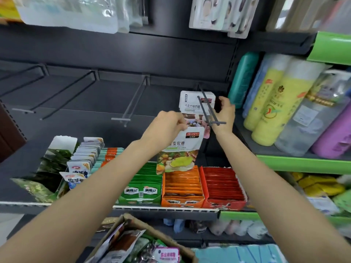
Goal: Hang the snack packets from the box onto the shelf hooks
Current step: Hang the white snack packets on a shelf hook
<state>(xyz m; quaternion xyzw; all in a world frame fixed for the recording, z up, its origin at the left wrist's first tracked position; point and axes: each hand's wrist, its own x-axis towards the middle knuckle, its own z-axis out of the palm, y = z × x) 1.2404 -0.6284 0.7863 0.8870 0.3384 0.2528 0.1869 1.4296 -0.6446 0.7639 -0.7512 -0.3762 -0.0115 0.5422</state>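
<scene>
My left hand (167, 126) pinches the top of a white snack packet (180, 150) with fruit pictures, held below the rightmost shelf hook (208, 109). On that hook hangs a white chocolate-candy packet (191, 103), with more packets behind it. My right hand (225, 112) grips the right edge of those hung packets, its wrist behind the hook's tip. A cardboard box (157, 234) at the bottom centre holds several more packets, among them one with a pink label (167, 255).
Three bare hooks (131, 103) stick out of the dark back panel to the left. Below them a shelf carries green (142, 188), orange (182, 186) and red (222, 186) display boxes. Bagged rolls (277, 99) fill the green shelf at right.
</scene>
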